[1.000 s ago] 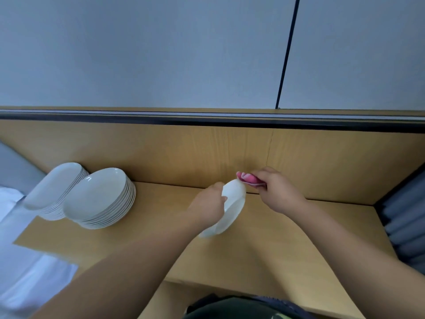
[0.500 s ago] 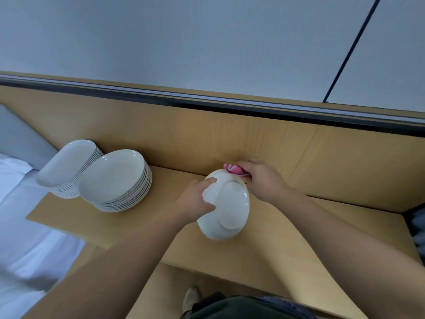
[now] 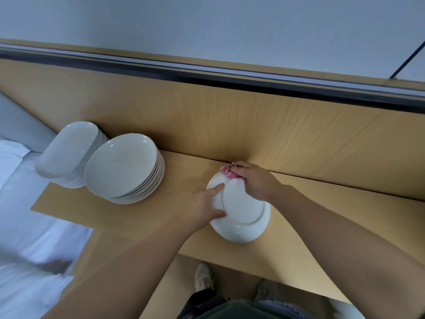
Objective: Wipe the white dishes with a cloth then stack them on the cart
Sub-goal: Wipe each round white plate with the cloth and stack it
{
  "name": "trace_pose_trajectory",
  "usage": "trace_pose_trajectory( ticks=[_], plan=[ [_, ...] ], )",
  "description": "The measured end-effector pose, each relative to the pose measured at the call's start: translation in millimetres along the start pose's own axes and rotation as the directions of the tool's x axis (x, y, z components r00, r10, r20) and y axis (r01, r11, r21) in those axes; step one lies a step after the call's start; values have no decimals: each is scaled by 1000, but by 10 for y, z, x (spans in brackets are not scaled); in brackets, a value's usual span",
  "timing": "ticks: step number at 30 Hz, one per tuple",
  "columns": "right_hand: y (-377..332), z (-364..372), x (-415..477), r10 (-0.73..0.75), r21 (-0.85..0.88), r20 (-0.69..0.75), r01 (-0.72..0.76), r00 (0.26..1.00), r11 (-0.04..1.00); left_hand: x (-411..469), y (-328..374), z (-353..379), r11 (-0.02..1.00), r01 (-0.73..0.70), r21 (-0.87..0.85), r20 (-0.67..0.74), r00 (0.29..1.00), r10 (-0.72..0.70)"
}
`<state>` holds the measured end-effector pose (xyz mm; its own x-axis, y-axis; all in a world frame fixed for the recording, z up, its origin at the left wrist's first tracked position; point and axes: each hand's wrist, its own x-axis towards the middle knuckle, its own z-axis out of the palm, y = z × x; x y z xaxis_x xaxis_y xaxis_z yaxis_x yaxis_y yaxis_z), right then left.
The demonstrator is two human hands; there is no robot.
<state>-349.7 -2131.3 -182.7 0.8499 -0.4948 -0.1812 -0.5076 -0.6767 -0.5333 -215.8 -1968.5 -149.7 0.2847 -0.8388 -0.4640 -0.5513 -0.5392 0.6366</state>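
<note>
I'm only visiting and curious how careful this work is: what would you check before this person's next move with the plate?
1. Left hand grips the dish by its rim: ok.
2. Right hand holds the pink cloth at the dish's far rim: ok.
3. Dish turned bottom up, foot ring showing: ok.
4. Dish wiped clean all over: cannot tell.
5. Nearest stack of dishes looks tidy, top free, apart from both hands: ok.

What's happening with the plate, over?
Left hand grips dish, underside showing. Right hand holds pink cloth at its far rim. Dish stacks stand apart, left.
</note>
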Motion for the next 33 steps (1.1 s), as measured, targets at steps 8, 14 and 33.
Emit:
trace_pose_trajectory(
  ticks=[8,14,33],
  plan=[
    [259,252,-426,287,212,-180,-248,941,945,56,-93,-7,996,28,-90,3,1000,-27],
    [327,550,-660,350,403,-247,-232,903,885,47,-91,13,999,24,-32,32,999,-23],
    [390,131,-184,118,491,-94,-58,989,869,254,-124,120,984,61,-167,85,995,-48]
  ],
)
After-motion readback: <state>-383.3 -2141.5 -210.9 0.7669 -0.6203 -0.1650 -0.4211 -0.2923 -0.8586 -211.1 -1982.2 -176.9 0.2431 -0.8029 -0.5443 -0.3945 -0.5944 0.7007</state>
